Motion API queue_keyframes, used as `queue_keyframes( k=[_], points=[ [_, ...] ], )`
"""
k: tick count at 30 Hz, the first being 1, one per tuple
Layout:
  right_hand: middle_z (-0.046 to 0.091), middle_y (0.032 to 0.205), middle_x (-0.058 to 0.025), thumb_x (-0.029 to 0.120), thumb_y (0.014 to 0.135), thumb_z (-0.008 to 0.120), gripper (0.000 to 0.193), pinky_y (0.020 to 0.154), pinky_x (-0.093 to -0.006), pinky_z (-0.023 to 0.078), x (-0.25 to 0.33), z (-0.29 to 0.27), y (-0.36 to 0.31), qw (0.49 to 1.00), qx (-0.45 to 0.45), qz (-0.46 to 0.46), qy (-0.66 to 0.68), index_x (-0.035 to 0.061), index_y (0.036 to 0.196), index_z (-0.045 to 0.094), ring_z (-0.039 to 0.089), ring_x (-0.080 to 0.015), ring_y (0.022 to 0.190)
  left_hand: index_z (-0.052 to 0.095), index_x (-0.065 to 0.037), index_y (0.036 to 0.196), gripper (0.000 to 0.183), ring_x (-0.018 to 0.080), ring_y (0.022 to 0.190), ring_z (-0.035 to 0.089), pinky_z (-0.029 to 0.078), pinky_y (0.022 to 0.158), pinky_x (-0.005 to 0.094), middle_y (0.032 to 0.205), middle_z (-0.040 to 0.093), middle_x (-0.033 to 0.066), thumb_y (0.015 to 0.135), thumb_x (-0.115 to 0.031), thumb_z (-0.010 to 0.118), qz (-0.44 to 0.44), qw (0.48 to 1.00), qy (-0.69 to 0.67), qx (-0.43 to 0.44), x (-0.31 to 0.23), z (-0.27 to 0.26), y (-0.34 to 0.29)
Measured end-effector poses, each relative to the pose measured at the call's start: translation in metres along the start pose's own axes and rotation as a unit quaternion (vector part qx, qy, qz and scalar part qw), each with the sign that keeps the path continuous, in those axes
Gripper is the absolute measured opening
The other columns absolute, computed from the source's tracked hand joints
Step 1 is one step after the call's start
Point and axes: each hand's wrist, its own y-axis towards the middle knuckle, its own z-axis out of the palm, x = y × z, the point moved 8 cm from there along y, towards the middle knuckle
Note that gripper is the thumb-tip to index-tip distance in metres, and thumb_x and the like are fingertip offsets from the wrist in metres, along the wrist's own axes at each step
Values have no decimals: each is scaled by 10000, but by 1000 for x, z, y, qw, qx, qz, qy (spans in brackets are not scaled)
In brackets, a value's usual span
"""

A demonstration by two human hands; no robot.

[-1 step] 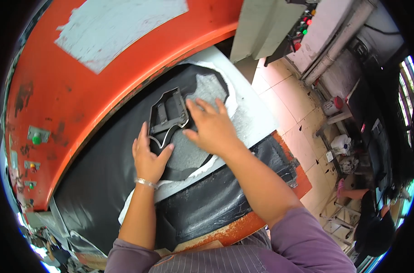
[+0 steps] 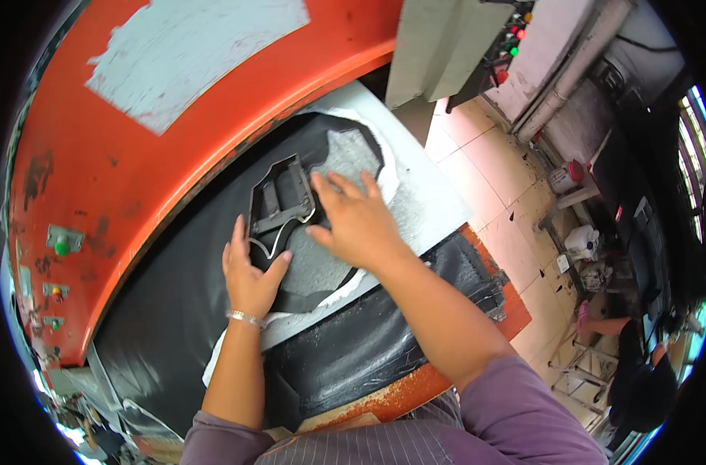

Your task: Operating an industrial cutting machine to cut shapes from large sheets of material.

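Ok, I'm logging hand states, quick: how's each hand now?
Left hand: open, beside the dark metal frame; contact unclear.
Right hand: open, at the frame's right side; contact unclear.

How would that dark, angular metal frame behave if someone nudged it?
The dark, angular metal frame would probably be stiff, since a crossbar braces its walls. Lying flat with cornered sides, it seems likelier to slide than roll.

Frame [image 2: 295, 212] dark grey; sheet [image 2: 167, 294] black; machine [image 2: 143, 186] orange; sleeves [image 2: 516, 403] purple; apron [image 2: 353, 446] pinstriped.
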Motion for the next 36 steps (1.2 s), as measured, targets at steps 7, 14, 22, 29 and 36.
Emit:
queue_keyframes(
  k=[7,14,22,29,36],
  points=[
    [529,1297,-172,350,790,676,771,1120,-472,191,1,-2,2,999,-9,-3,41,-17,1383,349,416,-243,1292,381,-62,1398,808,305,1231,446,178,1133,420,1325,502,177,705,-226,763,-9,999,-40,-6,9,1,2],
    [562,1266,-144,350,791,670,738,1113,-474,195,0,-2,6,1000,8,-5,13,-10,1368,384,417,-240,1290,413,-66,1376,786,305,1243,449,164,1134,435,1366,471,191,703,-264,768,14,1000,10,4,0,0,6],
    [534,1300,-141,394,770,677,745,1110,-467,199,4,-10,6,1000,-1,-18,-20,19,1359,418,426,-249,1275,434,-41,1352,788,315,1312,394,189,1116,457,1335,479,243,705,-363,748,84,996,29,-31,-9,-6,5],
    [516,1325,-147,449,759,692,797,1111,-449,197,26,-17,10,999,-2,-49,-5,29,1374,408,419,-263,1283,402,-5,1367,808,339,1318,378,194,1134,438,1328,495,219,734,-377,739,126,988,-2,-85,5,-49,-21],
    [640,1056,-201,234,772,759,547,838,-369,483,110,-41,-29,971,-69,31,227,26,1233,551,622,-278,989,516,35,1262,421,255,1182,536,409,1002,354,1269,556,163,859,-48,603,-29,913,-171,-368,231,-293,-133]
  ],
)
